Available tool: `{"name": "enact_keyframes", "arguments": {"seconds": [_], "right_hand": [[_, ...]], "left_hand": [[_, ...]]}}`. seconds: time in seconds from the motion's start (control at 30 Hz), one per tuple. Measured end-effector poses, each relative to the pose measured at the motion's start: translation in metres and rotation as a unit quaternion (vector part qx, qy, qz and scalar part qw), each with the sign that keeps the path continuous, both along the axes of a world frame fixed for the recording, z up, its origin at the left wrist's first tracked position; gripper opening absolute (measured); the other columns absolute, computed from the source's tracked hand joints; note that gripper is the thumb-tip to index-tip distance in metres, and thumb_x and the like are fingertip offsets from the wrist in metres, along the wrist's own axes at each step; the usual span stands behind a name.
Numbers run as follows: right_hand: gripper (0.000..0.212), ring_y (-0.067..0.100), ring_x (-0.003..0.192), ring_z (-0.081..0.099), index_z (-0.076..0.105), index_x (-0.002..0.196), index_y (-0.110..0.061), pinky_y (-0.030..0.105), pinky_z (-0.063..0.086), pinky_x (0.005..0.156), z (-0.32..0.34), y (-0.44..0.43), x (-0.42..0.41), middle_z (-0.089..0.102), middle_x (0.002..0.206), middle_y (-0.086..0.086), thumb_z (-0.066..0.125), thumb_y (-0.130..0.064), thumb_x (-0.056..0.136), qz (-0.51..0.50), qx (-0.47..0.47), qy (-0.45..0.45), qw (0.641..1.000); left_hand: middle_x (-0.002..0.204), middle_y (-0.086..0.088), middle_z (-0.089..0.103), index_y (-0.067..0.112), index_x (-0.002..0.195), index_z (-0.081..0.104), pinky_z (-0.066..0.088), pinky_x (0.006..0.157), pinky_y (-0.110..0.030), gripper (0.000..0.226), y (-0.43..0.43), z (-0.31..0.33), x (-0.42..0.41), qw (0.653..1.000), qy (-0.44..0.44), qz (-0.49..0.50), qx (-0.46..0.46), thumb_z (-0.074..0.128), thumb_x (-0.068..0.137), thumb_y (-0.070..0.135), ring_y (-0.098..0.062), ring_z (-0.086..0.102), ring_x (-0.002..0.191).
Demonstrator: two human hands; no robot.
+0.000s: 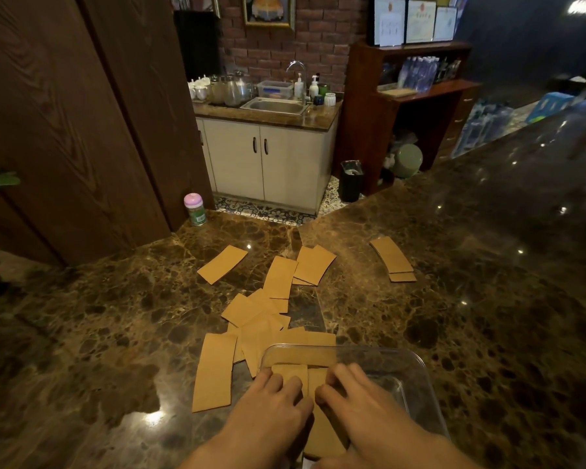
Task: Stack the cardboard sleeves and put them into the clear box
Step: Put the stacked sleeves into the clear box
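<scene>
Near edge of the counter (115,333), lower right: clear box (416,358), with both hands inside it.

Left hand (274,404) lies knuckles-up on the sleeves (290,372) in the box, fingers bent, tips down on the cardboard. Right hand (362,401) is just beside it, fingers curled, tips at the edge of the same sleeves. Cannot tell whether either hand grips the cardboard or only presses on it, because the fingertips are tucked under.

Sleeves in the box lie flat. At least two sit side by side at the far end, and more brown card shows between the wrists at the near end. A strip of card also shows through the far wall of the box; whether it is inside or underneath, cannot tell.

Loose sleeves (251,309) are out on the counter, all flat:
- one long piece (214,372) just left of the box
- an overlapping heap beyond the box
- one more (279,277) farther on, with an overlapped pair (313,265) beside it
- a single (222,264) off to the left
- a pair (391,257) well apart on the right

At the far left of the counter a small bottle (195,209) with a pink cap stands upright, close to a dark wooden door (82,113).

Beyond the counter is a steel sink (274,105) with a tap, set in a top over white cupboards. A black bin (351,180) stands on the tiled floor to their right.
</scene>
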State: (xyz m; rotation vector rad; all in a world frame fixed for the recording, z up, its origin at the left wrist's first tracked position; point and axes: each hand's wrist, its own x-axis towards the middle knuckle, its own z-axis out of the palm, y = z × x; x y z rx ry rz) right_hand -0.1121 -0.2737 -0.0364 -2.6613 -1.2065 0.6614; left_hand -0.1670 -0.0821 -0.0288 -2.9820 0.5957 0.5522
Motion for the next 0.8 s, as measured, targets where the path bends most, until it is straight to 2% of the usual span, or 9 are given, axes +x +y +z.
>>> {"name": "enact_keyframes", "arguments": {"seconds": [0.13, 0.2, 0.3, 0.37, 0.4, 0.47, 0.57, 0.63, 0.8], "right_hand": [[0.068, 0.015, 0.122, 0.036, 0.045, 0.141, -0.029, 0.034, 0.042, 0.1, 0.0, -0.001, 0.001, 0.035, 0.136, -0.004, 0.074, -0.057, 0.085, -0.009, 0.008, 0.024, 1.0], [0.066, 0.014, 0.121, 0.036, 0.046, 0.139, -0.029, 0.033, 0.041, 0.098, -0.001, -0.001, 0.0, 0.035, 0.135, -0.005, 0.075, -0.053, 0.084, -0.012, 0.013, 0.023, 1.0], [0.069, 0.015, 0.123, 0.036, 0.046, 0.14, -0.027, 0.034, 0.042, 0.098, 0.0, 0.002, 0.001, 0.035, 0.136, -0.005, 0.074, -0.056, 0.084, -0.012, 0.008, 0.024, 1.0], [0.073, 0.016, 0.124, 0.037, 0.046, 0.141, -0.027, 0.036, 0.044, 0.1, 0.003, 0.003, 0.003, 0.037, 0.137, -0.004, 0.075, -0.059, 0.083, -0.011, -0.001, 0.027, 1.0], [0.074, 0.016, 0.124, 0.037, 0.047, 0.142, -0.028, 0.036, 0.044, 0.101, 0.004, 0.003, 0.005, 0.037, 0.137, -0.005, 0.075, -0.062, 0.082, -0.012, -0.002, 0.031, 0.999], [0.075, 0.014, 0.121, 0.038, 0.049, 0.141, -0.031, 0.033, 0.044, 0.101, 0.009, 0.003, 0.009, 0.039, 0.134, -0.007, 0.073, -0.068, 0.081, -0.013, 0.006, 0.041, 0.999], [0.08, 0.007, 0.115, 0.041, 0.056, 0.136, -0.034, 0.025, 0.042, 0.096, 0.016, 0.003, 0.018, 0.043, 0.124, -0.015, 0.066, -0.084, 0.074, -0.026, 0.046, 0.053, 0.997], [0.079, 0.0, 0.107, 0.047, 0.061, 0.13, -0.034, 0.017, 0.042, 0.088, 0.023, 0.002, 0.027, 0.047, 0.115, -0.021, 0.063, -0.088, 0.072, -0.045, 0.093, 0.051, 0.993], [0.049, -0.007, 0.091, 0.06, 0.061, 0.108, -0.049, 0.012, 0.049, 0.072, 0.041, 0.0, 0.061, 0.061, 0.098, -0.025, 0.059, -0.085, 0.075, -0.133, 0.198, 0.002, 0.971]], "left_hand": [[0.141, -0.024, 0.049, 0.003, 0.142, 0.049, 0.015, 0.123, -0.06, 0.039, 0.0, -0.004, -0.003, 0.999, -0.028, -0.001, 0.016, 0.048, 0.105, 0.017, -0.043, 0.042, 0.135], [0.127, -0.019, 0.063, 0.009, 0.13, 0.064, 0.023, 0.12, -0.067, 0.033, 0.0, -0.007, -0.006, 0.997, -0.078, -0.012, 0.012, 0.06, 0.098, 0.018, -0.04, 0.056, 0.125], [0.103, -0.01, 0.072, 0.016, 0.108, 0.075, 0.04, 0.112, -0.069, 0.034, 0.0, -0.004, -0.004, 0.997, -0.074, -0.011, 0.019, 0.082, 0.079, 0.031, -0.034, 0.068, 0.105], [0.124, -0.018, 0.063, 0.01, 0.126, 0.065, 0.019, 0.122, -0.069, 0.043, -0.001, -0.007, -0.005, 0.995, -0.101, -0.007, 0.012, 0.072, 0.089, 0.03, -0.038, 0.055, 0.124], [0.137, -0.021, 0.053, 0.006, 0.137, 0.056, 0.004, 0.125, -0.066, 0.046, -0.001, -0.007, -0.003, 0.998, -0.065, 0.009, 0.018, 0.063, 0.097, 0.027, -0.039, 0.043, 0.135], [0.147, -0.021, 0.043, 0.004, 0.145, 0.048, -0.004, 0.125, -0.062, 0.046, -0.001, -0.002, 0.003, 0.999, -0.027, 0.01, 0.029, 0.055, 0.104, 0.024, -0.041, 0.032, 0.143], [0.151, -0.021, 0.04, 0.009, 0.147, 0.048, 0.01, 0.124, -0.059, 0.049, 0.0, 0.017, 0.012, 1.0, 0.02, 0.003, 0.024, 0.06, 0.103, 0.027, -0.041, 0.029, 0.145], [0.149, -0.015, 0.042, 0.016, 0.146, 0.048, 0.024, 0.119, -0.052, 0.06, 0.006, 0.032, 0.02, 0.999, 0.033, 0.005, -0.028, 0.064, 0.097, 0.046, -0.035, 0.033, 0.141], [0.132, 0.0, 0.053, 0.028, 0.132, 0.055, 0.044, 0.1, -0.038, 0.054, 0.017, 0.056, 0.053, 0.987, -0.092, 0.049, -0.125, 0.06, 0.092, 0.064, -0.02, 0.05, 0.122]]}}
